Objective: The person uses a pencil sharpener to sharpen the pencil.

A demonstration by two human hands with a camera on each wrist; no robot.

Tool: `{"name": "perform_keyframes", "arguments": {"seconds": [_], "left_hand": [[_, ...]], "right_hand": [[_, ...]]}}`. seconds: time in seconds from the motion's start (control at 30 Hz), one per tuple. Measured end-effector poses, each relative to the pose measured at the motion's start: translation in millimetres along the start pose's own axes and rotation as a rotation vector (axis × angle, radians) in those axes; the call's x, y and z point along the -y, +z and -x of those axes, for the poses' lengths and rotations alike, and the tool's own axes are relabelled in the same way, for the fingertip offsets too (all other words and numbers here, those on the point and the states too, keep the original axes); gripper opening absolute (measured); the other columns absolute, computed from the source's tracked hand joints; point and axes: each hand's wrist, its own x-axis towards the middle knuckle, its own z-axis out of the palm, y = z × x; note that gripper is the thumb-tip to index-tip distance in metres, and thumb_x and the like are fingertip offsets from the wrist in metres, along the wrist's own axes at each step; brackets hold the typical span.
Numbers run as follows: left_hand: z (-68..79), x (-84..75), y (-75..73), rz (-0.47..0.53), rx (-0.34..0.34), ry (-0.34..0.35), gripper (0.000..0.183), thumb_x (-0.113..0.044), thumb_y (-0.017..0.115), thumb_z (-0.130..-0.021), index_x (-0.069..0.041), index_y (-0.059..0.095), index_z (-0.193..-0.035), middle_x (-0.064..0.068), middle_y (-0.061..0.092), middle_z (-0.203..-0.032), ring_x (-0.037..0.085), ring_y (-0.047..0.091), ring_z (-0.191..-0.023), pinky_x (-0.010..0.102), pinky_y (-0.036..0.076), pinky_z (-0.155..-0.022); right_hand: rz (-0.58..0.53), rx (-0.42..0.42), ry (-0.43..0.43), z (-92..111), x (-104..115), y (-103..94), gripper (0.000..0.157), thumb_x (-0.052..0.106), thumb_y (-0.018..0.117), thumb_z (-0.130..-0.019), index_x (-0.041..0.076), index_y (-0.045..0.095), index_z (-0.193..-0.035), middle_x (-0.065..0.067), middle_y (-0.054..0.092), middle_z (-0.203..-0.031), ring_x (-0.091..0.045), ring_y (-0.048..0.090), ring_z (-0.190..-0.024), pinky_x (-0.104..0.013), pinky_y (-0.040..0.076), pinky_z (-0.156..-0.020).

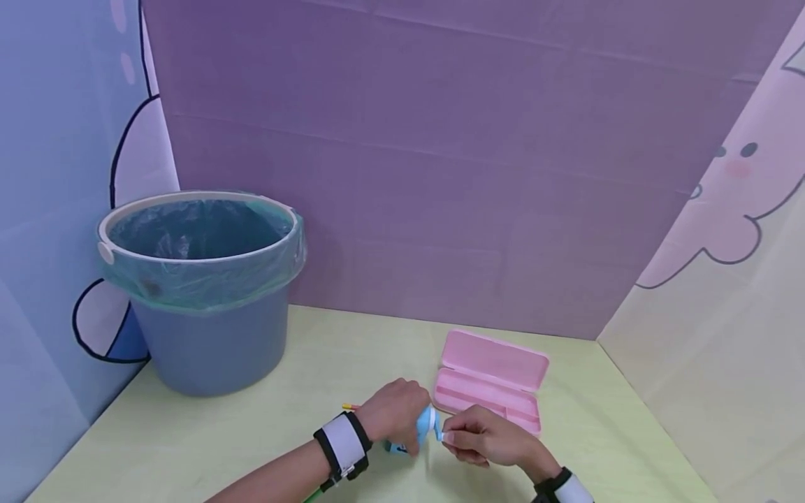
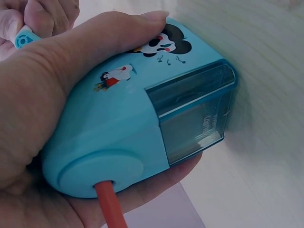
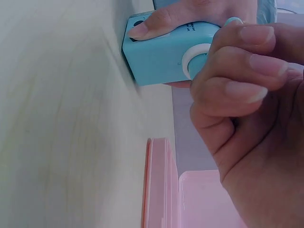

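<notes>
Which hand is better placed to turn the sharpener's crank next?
Probably the right hand: its fingers pinch the crank. The left hand grips the sharpener and seems better suited to steadying it.

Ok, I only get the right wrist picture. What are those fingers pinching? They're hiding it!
Observer: The head view shows the right hand pinching the end of a light blue crank.
Operator: Cool! Is anything poking into the blue box's other end?
Observer: Yes, in the left wrist view a red pencil goes into a hole in the blue sharpener.
Operator: Has it got a see-through bit?
Observer: Yes, a clear drawer.
</notes>
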Motion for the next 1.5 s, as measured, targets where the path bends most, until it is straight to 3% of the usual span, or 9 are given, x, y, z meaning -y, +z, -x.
{"name": "perform_keyframes", "arguments": {"seconds": [0.2,0.33,0.43,0.63,0.87,1.5], "left_hand": [[-0.1,0.1,-0.9,-0.005,0.016,-0.015,0.044,-0.036,0.093,-0.059,-0.017,0.064,-0.086,-0.008,0.053,-0.071,0.010,0.049,-0.065,0.024,0.043,-0.061],[0.2,0.0,0.4,-0.015,0.020,-0.016,0.044,-0.036,0.093,-0.059,-0.017,0.063,-0.085,-0.008,0.053,-0.070,0.010,0.049,-0.065,0.025,0.042,-0.061],[0.3,-0.4,2.1,-0.009,0.027,-0.015,0.044,-0.037,0.092,-0.060,-0.017,0.062,-0.086,-0.008,0.053,-0.071,0.010,0.049,-0.065,0.024,0.043,-0.061],[-0.6,0.4,3.3,-0.005,0.034,-0.022,0.046,-0.039,0.092,-0.061,-0.018,0.063,-0.089,-0.008,0.053,-0.073,0.010,0.049,-0.068,0.025,0.043,-0.064],[-2.0,1.3,0.0,0.000,0.025,-0.003,0.047,-0.038,0.092,-0.060,-0.019,0.065,-0.091,-0.009,0.054,-0.073,0.009,0.050,-0.068,0.025,0.045,-0.064],[-2.3,2.2,-0.5,-0.015,0.014,0.030,0.049,-0.039,0.092,-0.059,-0.018,0.064,-0.093,-0.009,0.055,-0.075,0.009,0.050,-0.069,0.024,0.045,-0.065]], "right_hand": [[0.049,-0.049,-0.012,-1.7,3.7,-2.9,0.030,0.014,0.046,-0.103,-0.003,0.056,-0.081,-0.014,0.041,-0.058,-0.009,0.038,-0.044,-0.023,0.031,-0.039],[0.066,-0.072,0.009,-2.9,6.0,-5.7,0.030,0.016,0.047,-0.103,-0.002,0.057,-0.082,-0.013,0.044,-0.059,-0.007,0.040,-0.046,-0.035,0.031,-0.038],[0.080,-0.090,0.016,-3.9,6.6,-8.2,0.027,0.015,0.046,-0.103,0.001,0.058,-0.084,-0.014,0.046,-0.061,-0.007,0.042,-0.047,-0.038,0.034,-0.039],[0.125,-0.118,0.025,-7.5,8.0,-14.0,0.028,0.016,0.047,-0.103,0.000,0.060,-0.084,-0.020,0.047,-0.061,-0.016,0.043,-0.045,-0.026,0.039,-0.043],[0.198,-0.150,0.025,-11.5,8.3,-21.9,0.029,0.017,0.046,-0.104,0.003,0.059,-0.081,-0.015,0.047,-0.058,-0.020,0.045,-0.044,-0.021,0.042,-0.049],[0.280,-0.219,0.053,-17.6,-1.5,-31.1,0.032,0.024,0.047,-0.104,0.005,0.057,-0.081,-0.003,0.046,-0.058,-0.020,0.045,-0.045,-0.021,0.042,-0.050]]}}
